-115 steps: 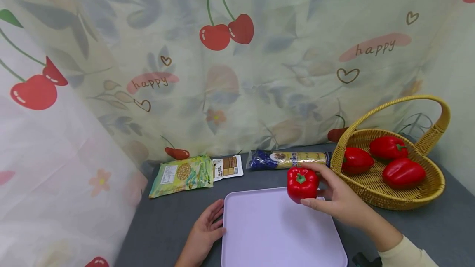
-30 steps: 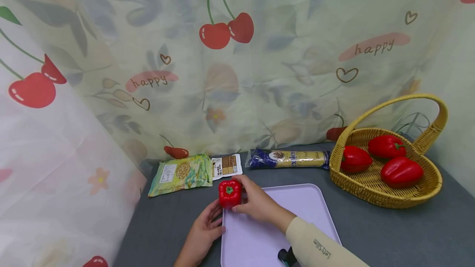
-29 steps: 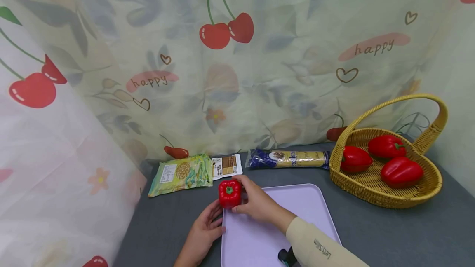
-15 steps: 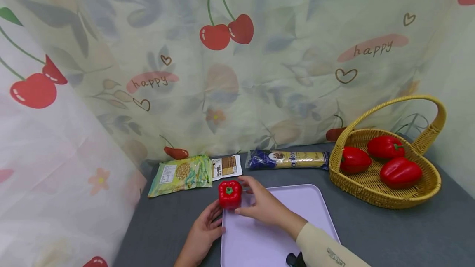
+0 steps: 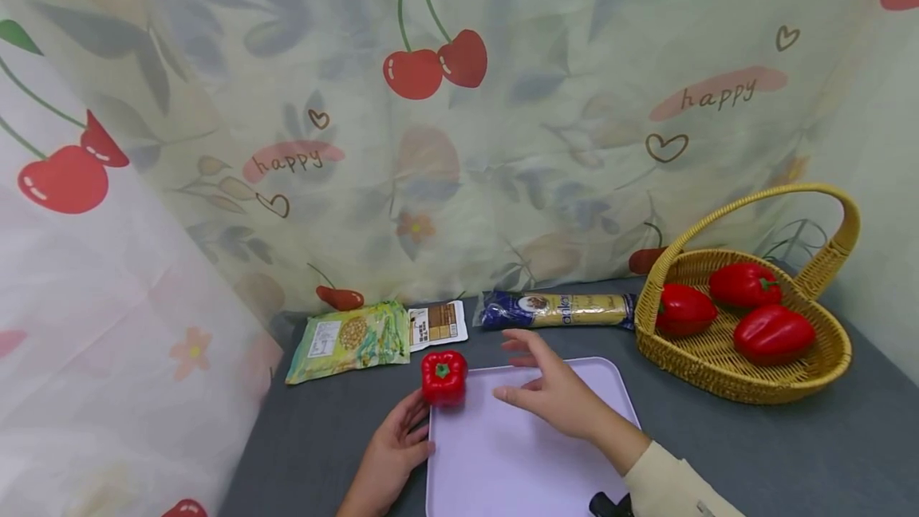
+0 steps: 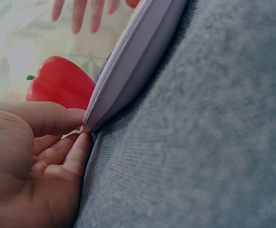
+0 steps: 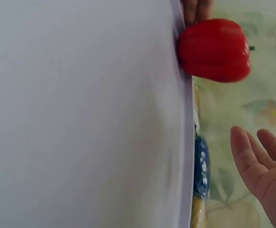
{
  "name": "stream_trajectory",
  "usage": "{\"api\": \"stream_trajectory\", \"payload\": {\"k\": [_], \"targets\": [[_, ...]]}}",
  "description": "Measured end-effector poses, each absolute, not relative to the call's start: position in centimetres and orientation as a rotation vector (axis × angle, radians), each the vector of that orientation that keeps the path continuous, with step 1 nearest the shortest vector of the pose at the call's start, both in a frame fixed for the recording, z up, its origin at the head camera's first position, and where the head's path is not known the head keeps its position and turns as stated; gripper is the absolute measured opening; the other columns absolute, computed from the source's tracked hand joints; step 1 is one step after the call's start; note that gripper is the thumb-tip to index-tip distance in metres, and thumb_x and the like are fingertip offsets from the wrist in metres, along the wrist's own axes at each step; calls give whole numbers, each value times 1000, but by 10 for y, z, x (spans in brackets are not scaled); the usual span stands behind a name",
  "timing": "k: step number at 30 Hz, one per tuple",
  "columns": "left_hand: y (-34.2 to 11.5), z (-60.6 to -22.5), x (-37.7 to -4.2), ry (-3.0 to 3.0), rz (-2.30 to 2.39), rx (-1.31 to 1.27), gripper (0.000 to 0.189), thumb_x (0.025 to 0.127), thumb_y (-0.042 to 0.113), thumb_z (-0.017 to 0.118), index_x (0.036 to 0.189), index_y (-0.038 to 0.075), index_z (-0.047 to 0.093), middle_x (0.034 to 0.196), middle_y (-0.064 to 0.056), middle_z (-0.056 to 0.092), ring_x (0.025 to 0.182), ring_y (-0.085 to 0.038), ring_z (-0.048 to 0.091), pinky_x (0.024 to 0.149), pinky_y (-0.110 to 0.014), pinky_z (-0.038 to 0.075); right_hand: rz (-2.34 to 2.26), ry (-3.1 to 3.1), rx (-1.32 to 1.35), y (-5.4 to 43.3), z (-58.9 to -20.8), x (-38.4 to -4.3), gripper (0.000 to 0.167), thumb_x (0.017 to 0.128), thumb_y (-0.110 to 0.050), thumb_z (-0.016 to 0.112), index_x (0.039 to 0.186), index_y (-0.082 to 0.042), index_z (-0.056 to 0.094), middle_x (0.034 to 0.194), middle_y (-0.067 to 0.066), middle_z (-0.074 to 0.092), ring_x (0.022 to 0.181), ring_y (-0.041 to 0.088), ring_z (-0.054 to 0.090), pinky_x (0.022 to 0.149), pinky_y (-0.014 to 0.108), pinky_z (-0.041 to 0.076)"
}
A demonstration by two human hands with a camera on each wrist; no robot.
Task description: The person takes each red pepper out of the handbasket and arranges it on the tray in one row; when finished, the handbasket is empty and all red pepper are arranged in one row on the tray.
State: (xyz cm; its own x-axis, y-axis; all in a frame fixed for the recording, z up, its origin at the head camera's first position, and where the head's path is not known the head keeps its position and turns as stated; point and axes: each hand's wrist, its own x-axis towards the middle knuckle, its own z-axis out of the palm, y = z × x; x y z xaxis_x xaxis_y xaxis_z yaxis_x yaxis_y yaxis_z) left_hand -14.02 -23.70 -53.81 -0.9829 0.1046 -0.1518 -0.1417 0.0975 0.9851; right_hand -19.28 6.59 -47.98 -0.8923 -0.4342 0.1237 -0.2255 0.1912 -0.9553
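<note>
Near edge of a lilac tray (image 5: 524,453) runs out of the head view, its left rim pinched between the left hand's (image 5: 391,449) thumb and fingers; whether that hand also touches the red bell pepper (image 5: 443,379) at the tray's far left corner is unclear. The right hand (image 5: 556,397), fingers loose and holding nothing, hovers above the tray. A wicker basket (image 5: 754,389) partly hides one of its three peppers (image 5: 774,335). Three packets (image 5: 348,341) lie behind, on grey cloth (image 5: 287,453) before a cherry-print curtain (image 5: 502,206).
</note>
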Motion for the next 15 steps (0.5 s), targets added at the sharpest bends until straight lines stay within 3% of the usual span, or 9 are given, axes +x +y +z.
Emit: {"api": "stream_trajectory", "payload": {"k": [7, 15], "targets": [[-237, -539, -138, 2175, 2013, -16, 85, 89, -18, 72, 164, -12, 32, 165, -34, 39, 152, -50, 38, 113, -45, 50, -1873, 2311, -721, 101, -475, -184, 73, 102, -22, 81, 162, -14, 39, 154, 19, 53, 138, 47, 55, 101, 49, 57], [-237, -538, -138, 2177, 1986, -67, 86, 89, -18, 73, 164, -11, 32, 165, -33, 39, 152, -49, 38, 112, -45, 50, -2026, 2264, -905, 143, -465, -181, 66, 107, -1, 66, 165, -7, 35, 153, 22, 51, 135, 47, 55, 100, 36, 58]]}}
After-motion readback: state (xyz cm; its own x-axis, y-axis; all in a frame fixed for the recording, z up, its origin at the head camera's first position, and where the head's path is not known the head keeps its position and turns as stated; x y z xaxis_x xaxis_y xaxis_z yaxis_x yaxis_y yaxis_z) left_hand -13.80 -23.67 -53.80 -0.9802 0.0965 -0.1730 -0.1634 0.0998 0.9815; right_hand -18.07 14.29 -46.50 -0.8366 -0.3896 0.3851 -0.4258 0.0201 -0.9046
